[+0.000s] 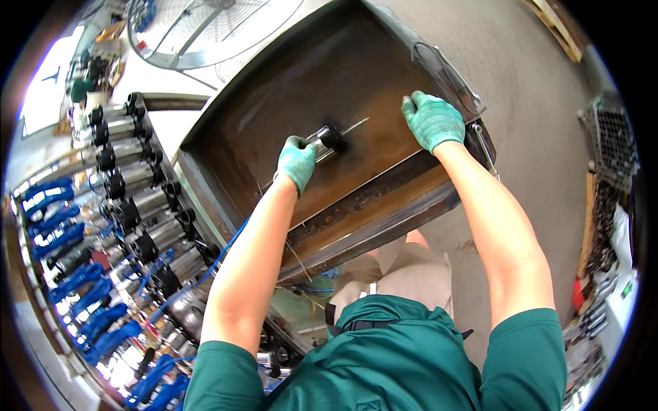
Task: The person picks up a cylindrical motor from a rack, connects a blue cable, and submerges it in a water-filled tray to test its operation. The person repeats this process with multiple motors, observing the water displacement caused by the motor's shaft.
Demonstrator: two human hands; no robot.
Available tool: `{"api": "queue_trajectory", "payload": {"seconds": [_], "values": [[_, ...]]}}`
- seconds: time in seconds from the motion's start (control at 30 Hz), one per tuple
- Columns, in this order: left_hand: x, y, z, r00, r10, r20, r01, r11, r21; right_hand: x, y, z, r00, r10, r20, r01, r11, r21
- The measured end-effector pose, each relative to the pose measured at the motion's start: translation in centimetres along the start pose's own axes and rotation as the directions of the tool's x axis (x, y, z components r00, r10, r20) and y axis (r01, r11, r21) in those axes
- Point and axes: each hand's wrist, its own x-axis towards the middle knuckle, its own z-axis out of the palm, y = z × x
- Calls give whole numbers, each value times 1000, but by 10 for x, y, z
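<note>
My left hand (298, 162), in a green glove, is closed around a silver cylinder (323, 145) with a black end collar (334, 138). It looks like a submersible pump motor. A thin shaft (356, 126) juts from the collar toward the upper right. The cylinder is over a brown-stained metal tank (301, 79); whether it touches the bottom I cannot tell. My right hand (434, 122), also gloved in green, is near the tank's right side with its fingers apart and nothing visible in them. A blue cable (229, 248) runs beside my left forearm.
Several silver cylinders with black ends (130, 154) lie in a row on the left, beside coiled blue cables (96, 298). A large fan (205, 31) stands beyond the tank. Grey floor (528, 137) extends to the right, with a wire basket (610, 147) farther over.
</note>
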Motion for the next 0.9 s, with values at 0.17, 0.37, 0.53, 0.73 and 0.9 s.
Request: {"api": "queue_trajectory", "payload": {"seconds": [0.17, 0.37, 0.53, 0.73, 0.9], "values": [[29, 32, 26, 954, -250, 166, 283, 934, -217, 1, 9, 8, 997, -30, -67, 36, 995, 96], [62, 11, 26, 903, -309, 299, 417, 798, -435, -2, 10, 6, 998, -4, -63, 11, 994, 110], [48, 4, 30, 954, -263, 146, 292, 927, -236, -2, 13, 10, 996, -3, -86, 13, 992, 122], [21, -10, 19, 976, -193, 101, 214, 940, -267, 0, 11, 11, 996, -12, -88, 22, 994, 110], [1, -27, 13, 987, -127, 103, 152, 946, -286, -2, 10, 7, 997, 2, -73, 6, 994, 110]]}}
